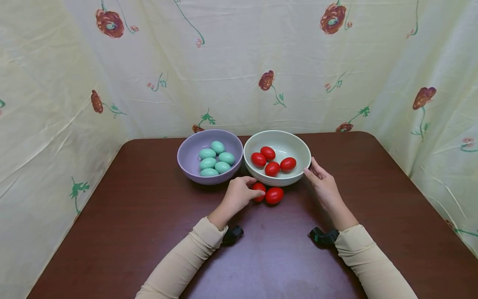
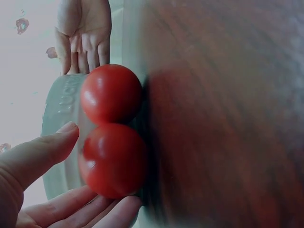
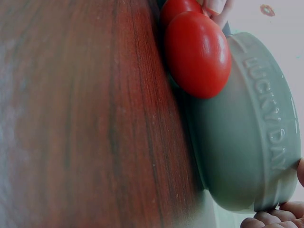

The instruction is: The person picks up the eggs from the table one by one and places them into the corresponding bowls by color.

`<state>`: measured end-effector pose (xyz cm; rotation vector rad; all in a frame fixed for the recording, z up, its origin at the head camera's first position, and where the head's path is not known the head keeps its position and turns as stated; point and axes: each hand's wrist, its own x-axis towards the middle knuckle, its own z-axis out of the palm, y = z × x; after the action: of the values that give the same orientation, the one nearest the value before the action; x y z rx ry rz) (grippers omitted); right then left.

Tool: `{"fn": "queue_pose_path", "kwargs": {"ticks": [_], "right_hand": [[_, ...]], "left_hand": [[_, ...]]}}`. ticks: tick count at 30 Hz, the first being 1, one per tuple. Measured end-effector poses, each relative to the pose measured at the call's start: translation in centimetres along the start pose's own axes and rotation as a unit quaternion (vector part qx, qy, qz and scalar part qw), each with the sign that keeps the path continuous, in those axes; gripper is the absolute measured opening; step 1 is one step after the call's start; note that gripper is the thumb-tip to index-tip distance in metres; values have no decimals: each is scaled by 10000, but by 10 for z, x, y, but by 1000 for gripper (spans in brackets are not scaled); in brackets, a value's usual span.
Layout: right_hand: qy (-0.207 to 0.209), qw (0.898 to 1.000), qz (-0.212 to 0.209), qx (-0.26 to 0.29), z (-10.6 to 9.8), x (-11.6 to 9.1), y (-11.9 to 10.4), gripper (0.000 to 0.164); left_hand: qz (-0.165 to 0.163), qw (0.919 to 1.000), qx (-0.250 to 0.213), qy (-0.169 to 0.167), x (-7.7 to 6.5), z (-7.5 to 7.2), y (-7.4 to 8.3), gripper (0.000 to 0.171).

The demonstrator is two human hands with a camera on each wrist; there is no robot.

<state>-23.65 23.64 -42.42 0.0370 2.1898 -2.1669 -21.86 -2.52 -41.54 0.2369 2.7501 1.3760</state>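
Observation:
Two red eggs lie side by side on the table, against the front of a pale green bowl [image 1: 276, 181]. My left hand [image 1: 240, 193] is at the left red egg [image 1: 257, 189]. In the left wrist view its fingers [image 2: 76, 209] touch that egg's side, while the thumb stands spread above. The right red egg [image 1: 274, 195] touches its neighbour. My right hand [image 1: 325, 187] holds the green bowl's right side, thumb at the rim and fingers along the outer wall. Inside this bowl lie several red eggs [image 1: 288, 164].
Left of the green bowl, a purple bowl [image 1: 183, 166] with several mint-green eggs [image 1: 207, 163] stands close beside it. Both are near the back edge of the dark brown table [image 1: 123, 224]. Flowered cloth [image 1: 224, 83] hangs behind and at both sides.

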Motion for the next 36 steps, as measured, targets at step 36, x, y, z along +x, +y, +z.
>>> {"fn": "queue_pose_path", "kwargs": {"ticks": [36], "right_hand": [[22, 10000, 30, -59, -2, 2, 3, 65]], "left_hand": [[-179, 9968, -86, -771, -3, -19, 8, 40]]}}
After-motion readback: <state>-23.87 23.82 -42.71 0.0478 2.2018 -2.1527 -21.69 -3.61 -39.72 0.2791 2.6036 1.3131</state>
